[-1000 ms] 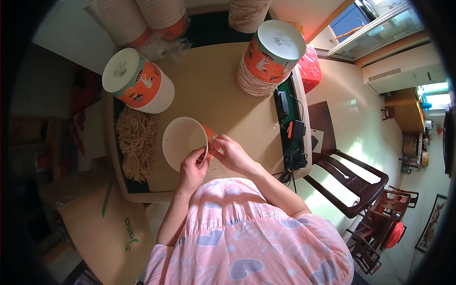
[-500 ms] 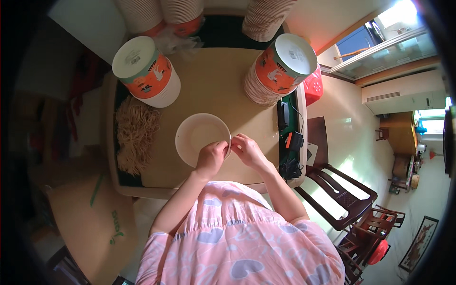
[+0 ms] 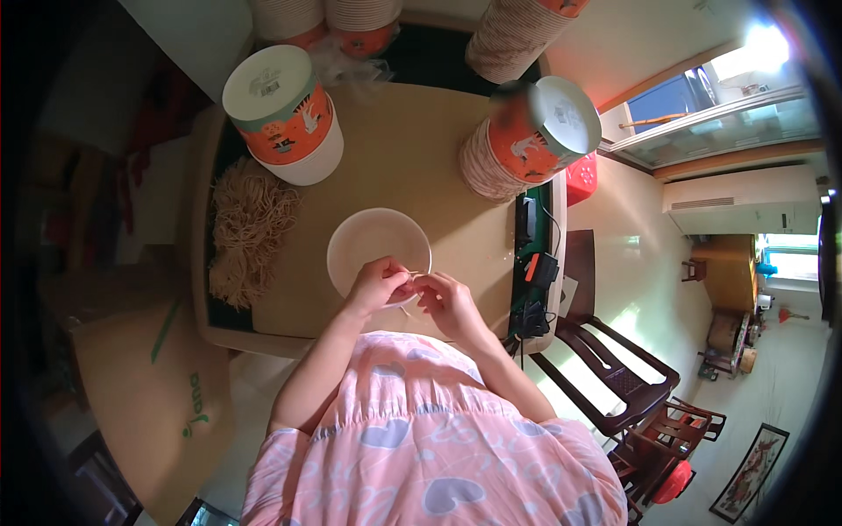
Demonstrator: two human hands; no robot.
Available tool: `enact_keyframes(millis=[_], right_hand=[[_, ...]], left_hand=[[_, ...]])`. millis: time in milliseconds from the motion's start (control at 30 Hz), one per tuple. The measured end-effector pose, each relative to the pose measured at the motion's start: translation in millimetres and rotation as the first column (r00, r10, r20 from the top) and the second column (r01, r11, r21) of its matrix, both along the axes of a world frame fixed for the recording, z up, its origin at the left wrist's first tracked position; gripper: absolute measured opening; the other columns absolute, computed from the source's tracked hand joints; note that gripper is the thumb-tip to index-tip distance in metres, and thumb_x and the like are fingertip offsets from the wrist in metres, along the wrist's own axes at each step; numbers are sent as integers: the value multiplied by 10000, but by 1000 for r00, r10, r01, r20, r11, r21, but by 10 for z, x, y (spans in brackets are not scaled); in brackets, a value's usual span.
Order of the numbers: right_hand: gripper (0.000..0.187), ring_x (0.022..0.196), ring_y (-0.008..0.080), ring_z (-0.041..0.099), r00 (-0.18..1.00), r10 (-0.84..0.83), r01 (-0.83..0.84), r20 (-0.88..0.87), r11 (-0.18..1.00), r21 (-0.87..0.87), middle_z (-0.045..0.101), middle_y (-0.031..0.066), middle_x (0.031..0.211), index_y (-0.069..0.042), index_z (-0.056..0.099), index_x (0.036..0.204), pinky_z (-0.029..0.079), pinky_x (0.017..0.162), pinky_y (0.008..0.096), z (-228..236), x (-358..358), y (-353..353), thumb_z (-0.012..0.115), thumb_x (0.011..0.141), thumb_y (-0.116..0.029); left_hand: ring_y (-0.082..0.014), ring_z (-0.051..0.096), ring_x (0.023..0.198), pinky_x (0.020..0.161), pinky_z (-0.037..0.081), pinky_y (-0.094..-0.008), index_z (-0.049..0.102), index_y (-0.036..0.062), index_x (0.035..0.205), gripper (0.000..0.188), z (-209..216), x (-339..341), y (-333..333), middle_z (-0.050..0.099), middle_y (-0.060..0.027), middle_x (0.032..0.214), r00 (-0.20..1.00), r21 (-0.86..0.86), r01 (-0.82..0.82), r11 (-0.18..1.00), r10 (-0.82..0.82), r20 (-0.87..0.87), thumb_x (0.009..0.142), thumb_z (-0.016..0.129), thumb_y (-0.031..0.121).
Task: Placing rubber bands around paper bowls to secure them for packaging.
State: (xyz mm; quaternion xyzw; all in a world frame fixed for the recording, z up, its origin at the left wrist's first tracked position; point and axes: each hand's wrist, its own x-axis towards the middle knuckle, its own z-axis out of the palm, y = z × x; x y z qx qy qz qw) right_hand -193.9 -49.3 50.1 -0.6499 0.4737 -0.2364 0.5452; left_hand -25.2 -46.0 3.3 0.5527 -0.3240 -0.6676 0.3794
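Observation:
A white round paper tub [image 3: 364, 232] stands mouth up on the table in front of me. My left hand [image 3: 379, 285] is over its near rim, thumb and fingers pinched on a thin pale string [image 3: 404, 311]. Close beside it, my right hand [image 3: 447, 302] pinches the same string, and the fingertips of both hands almost meet. A short end of string hangs below the fingers; the rest is hidden by them. To the left lies a loose bundle of pale strings [image 3: 250, 223].
Upside-down stacks of orange printed tubs stand at the far left [image 3: 285, 145] and far right [image 3: 517, 149]. More tub stacks [image 3: 517, 39] are at the back, near a clear plastic bag [image 3: 351, 70]. Black devices with cables [image 3: 531, 320] lie along the right edge. A dark chair [image 3: 623, 377] stands right.
Both hands have shifted left from the tub's right rim to its near rim. The string now shows between and below the fingers. The whole view has tilted slightly.

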Motion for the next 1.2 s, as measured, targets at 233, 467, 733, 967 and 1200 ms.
enact_keyframes(millis=[233, 467, 733, 967, 1200], right_hand=[[140, 701, 305, 621, 935, -156, 67, -318, 959, -275, 576, 142, 837, -35, 618, 913, 516, 628, 356, -27, 220, -65, 640, 774, -40], [76, 695, 309, 612, 914, -142, 14, -380, 947, -320, 575, 139, 811, -24, 607, 840, 508, 628, 372, -101, 235, -113, 643, 776, -45], [74, 689, 334, 600, 931, -134, 2, -339, 932, -362, 564, 139, 821, -48, 616, 859, 492, 607, 402, -87, 177, -161, 630, 814, -106], [53, 604, 213, 593, 954, -117, -2, -276, 919, -394, 591, 114, 753, -21, 636, 856, 483, 553, 298, -54, 136, -162, 630, 812, -50], [60, 599, 194, 583, 958, -138, 36, -251, 928, -371, 612, 95, 777, -18, 636, 852, 486, 553, 284, -47, 109, -162, 648, 795, -33]], left_hand=[[-144, 628, 732, 668, 530, -265, 547, -3, 871, 50, -90, 2, 1, 625, -73, 811, 995, 45, 8, 999, -4, -104, 865, 527, 43], [-152, 627, 732, 666, 524, -265, 508, 35, 1031, 267, 50, -120, -24, 626, -74, 808, 908, -183, 77, 980, 7, 418, 793, 622, -3], [-162, 622, 795, 695, 548, -295, 504, 39, 1052, 253, -60, -81, -103, 593, -84, 837, 974, 154, -190, 970, 206, -93, 808, 561, 6], [-86, 452, 576, 466, 354, -208, 551, 61, 859, 73, -4, -77, -174, 485, -9, 697, 844, 412, -50, 910, 259, -470, 849, 494, 106], [-44, 231, 412, 384, 152, -231, 485, 139, 656, 249, -64, -56, -153, 290, 78, 511, 883, 442, 156, 883, 76, -463, 893, 498, 216]])
